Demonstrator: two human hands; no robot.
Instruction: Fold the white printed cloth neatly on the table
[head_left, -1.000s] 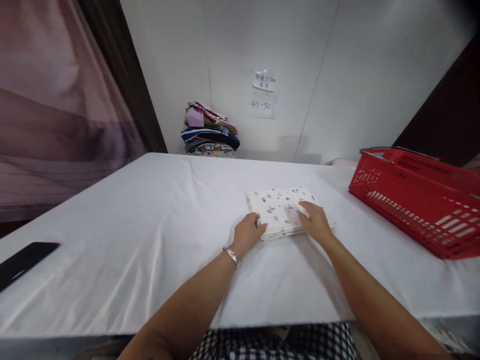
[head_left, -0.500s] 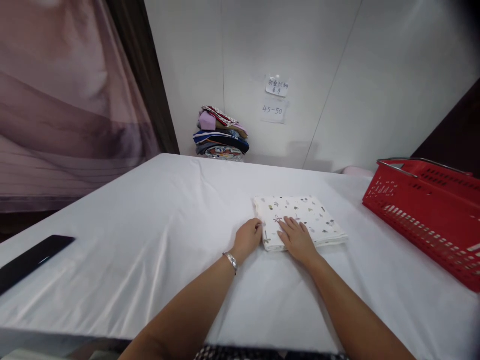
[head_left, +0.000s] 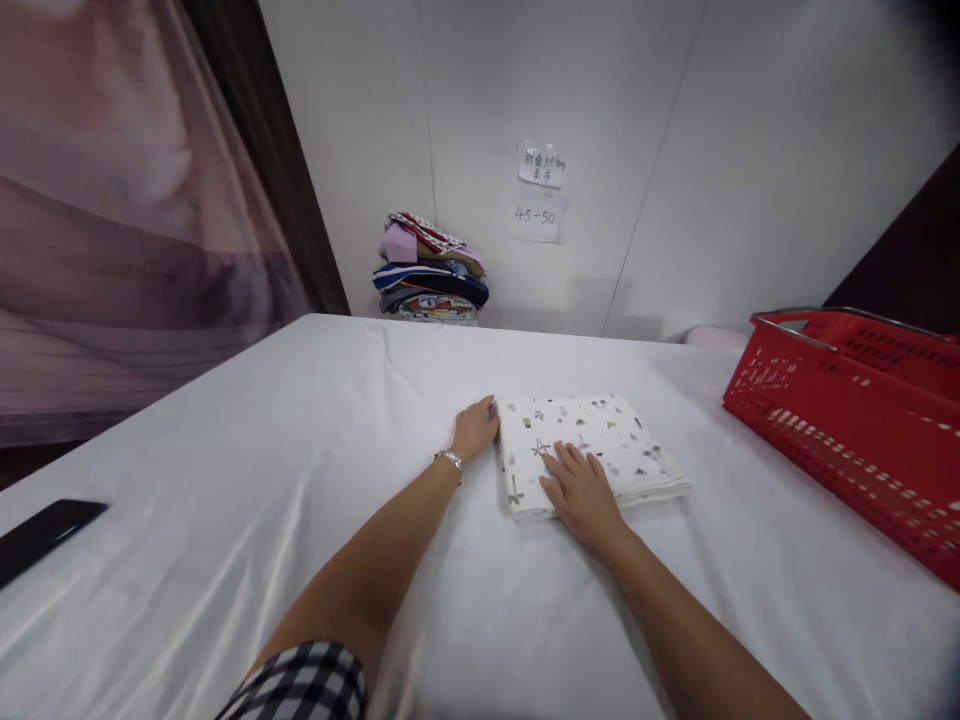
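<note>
A folded white cloth (head_left: 622,440) printed with small plant-like motifs lies on the table in several layers. My left hand (head_left: 477,426), with a silver bracelet at the wrist, is at the cloth's far left corner, its fingers closed on the edge. Their tips are partly hidden by the hand. Spread flat on top of the cloth, near its front edge, is my right hand (head_left: 581,490), fingers apart.
A white sheet covers the table (head_left: 360,420). To the right stands a red plastic basket (head_left: 847,400) with metal handles. A black phone-like slab (head_left: 49,535) lies at left. Behind the table is a stack of folded fabrics (head_left: 431,270), with paper signs (head_left: 538,215) on the wall.
My left hand has slid along the cloth's left edge, away from me, to the far corner. My right hand stays flat on the cloth. The view has shifted slightly.
</note>
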